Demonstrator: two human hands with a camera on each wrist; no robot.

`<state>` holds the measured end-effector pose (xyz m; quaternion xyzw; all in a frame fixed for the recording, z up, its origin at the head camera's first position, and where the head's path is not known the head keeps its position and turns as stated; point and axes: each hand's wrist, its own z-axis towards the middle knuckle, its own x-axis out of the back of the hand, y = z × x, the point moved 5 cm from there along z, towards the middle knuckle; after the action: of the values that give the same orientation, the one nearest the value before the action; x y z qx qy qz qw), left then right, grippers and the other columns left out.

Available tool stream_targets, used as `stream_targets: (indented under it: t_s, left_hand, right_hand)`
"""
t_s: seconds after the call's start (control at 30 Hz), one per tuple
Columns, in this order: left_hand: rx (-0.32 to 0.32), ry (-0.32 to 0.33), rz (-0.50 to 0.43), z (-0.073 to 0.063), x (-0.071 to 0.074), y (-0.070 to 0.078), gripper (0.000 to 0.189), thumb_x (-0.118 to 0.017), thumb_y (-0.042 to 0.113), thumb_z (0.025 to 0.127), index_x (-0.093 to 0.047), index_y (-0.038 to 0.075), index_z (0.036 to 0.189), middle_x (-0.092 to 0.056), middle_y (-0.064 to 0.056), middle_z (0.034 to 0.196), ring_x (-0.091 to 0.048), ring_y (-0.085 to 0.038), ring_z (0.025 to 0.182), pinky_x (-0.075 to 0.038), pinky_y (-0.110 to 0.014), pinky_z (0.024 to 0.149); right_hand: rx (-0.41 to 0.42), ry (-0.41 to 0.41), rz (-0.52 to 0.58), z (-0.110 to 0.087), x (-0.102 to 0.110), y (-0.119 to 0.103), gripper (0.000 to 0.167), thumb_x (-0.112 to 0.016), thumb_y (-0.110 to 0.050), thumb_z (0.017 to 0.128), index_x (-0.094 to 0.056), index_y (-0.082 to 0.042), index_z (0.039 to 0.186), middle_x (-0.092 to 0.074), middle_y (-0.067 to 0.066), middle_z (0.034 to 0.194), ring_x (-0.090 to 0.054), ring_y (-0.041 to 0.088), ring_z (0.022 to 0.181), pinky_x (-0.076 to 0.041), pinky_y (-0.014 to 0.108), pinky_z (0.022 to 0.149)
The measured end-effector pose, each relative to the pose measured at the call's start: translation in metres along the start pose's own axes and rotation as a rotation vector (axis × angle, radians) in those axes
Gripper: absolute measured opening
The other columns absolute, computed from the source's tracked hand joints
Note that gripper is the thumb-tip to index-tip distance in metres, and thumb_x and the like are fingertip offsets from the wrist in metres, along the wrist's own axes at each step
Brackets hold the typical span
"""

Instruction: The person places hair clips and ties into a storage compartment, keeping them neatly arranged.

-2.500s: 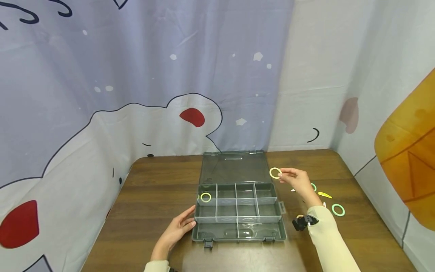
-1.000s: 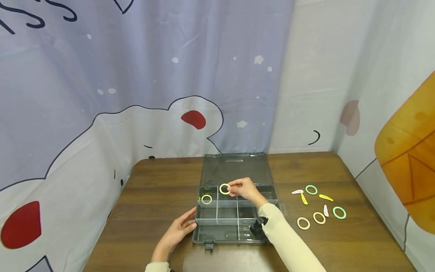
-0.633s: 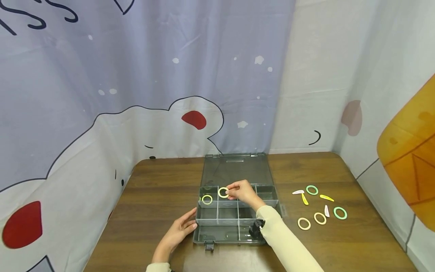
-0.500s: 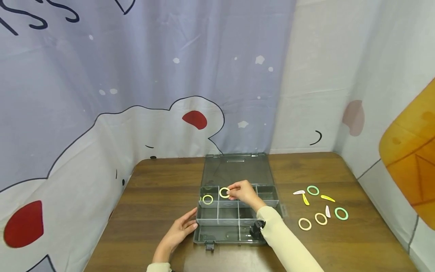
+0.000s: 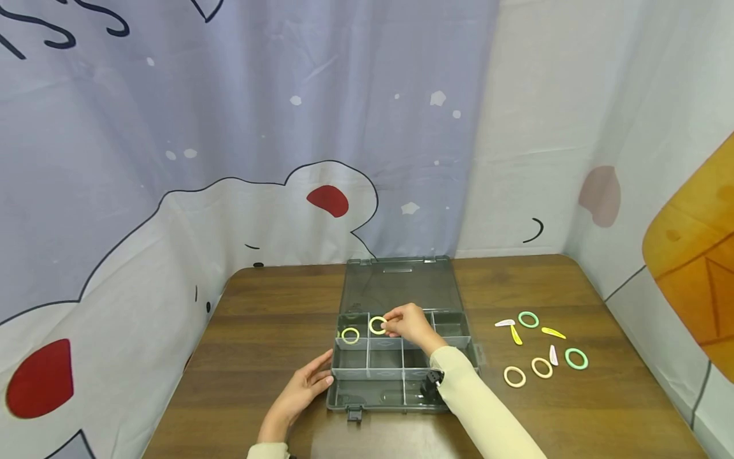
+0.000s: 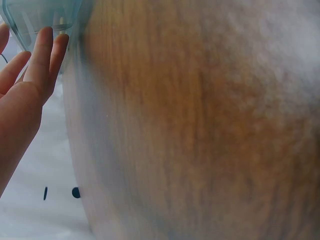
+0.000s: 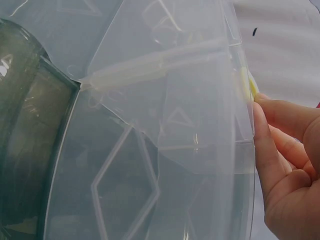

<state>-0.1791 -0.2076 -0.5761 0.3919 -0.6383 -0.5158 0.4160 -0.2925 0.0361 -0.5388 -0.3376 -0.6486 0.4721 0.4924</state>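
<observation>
At the grey box (image 5: 367,408), over its second back compartment (image 5: 380,345) from the left, I see the right hand (image 5: 409,323) pinching a yellow ring (image 5: 371,326): nearly whole from the head, a sliver from the right wrist. The left hand (image 5: 301,387), fingers relaxed, touches the box.

high on the curtain (image 5: 258,95) stand black strokes (image 5: 60,46) like lettering, cut off at the top. no word or number is readable.

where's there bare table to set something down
The wooden table is bare left of the divided box, behind the left hand, and at back right beside the open lid. Crowded: right of the box, with rings and snap clips.
</observation>
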Motion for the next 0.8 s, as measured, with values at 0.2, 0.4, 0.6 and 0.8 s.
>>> stream_targets:
  t_s: [0.2, 0.4, 0.6, 0.8]
  left_hand:
    - [0.002, 0.011, 0.006, 0.0, 0.001, -0.001, 0.061, -0.059, 0.01, 0.096, -0.03, 0.001, 0.149, -0.029, -0.026, 0.151, -0.043, -0.043, 0.129, -0.044, -0.032, 0.101]
    - [0.022, 0.006, -0.009, 0.0, 0.0, -0.003, 0.063, -0.06, 0.011, 0.095, -0.03, 0.002, 0.149, -0.027, -0.024, 0.153, -0.042, -0.041, 0.13, -0.043, -0.03, 0.101]
    - [0.019, 0.007, -0.005, 0.001, 0.0, -0.003, 0.062, -0.06, 0.01, 0.095, -0.03, 0.002, 0.149, -0.028, -0.023, 0.153, -0.041, -0.042, 0.13, -0.043, -0.031, 0.102]
    - [0.011, 0.01, -0.005, 0.001, 0.001, -0.003, 0.063, -0.06, 0.01, 0.095, -0.03, 0.001, 0.149, -0.029, -0.024, 0.152, -0.042, -0.042, 0.13, -0.043, -0.028, 0.1]
  right_hand:
    - [0.005, -0.008, -0.019, 0.001, 0.0, -0.002, 0.02, -0.07, 0.003, 0.083, -0.067, 0.014, 0.1, -0.071, 0.017, 0.078, -0.071, 0.031, 0.072, -0.057, 0.027, 0.058]
    - [0.015, -0.01, -0.004, -0.001, 0.002, -0.004, 0.022, -0.069, 0.004, 0.084, -0.066, 0.015, 0.103, -0.071, 0.02, 0.081, -0.07, 0.038, 0.075, -0.058, 0.031, 0.06]
    - [0.051, -0.033, 0.02, -0.002, 0.01, -0.007, 0.023, -0.069, 0.002, 0.085, -0.066, 0.014, 0.104, -0.071, 0.022, 0.087, -0.07, 0.038, 0.078, -0.058, 0.04, 0.068]
    - [0.087, 0.007, 0.089, -0.003, 0.03, -0.013, 0.023, -0.069, 0.003, 0.085, -0.066, 0.013, 0.105, -0.07, 0.024, 0.089, -0.07, 0.037, 0.082, -0.058, 0.041, 0.073]
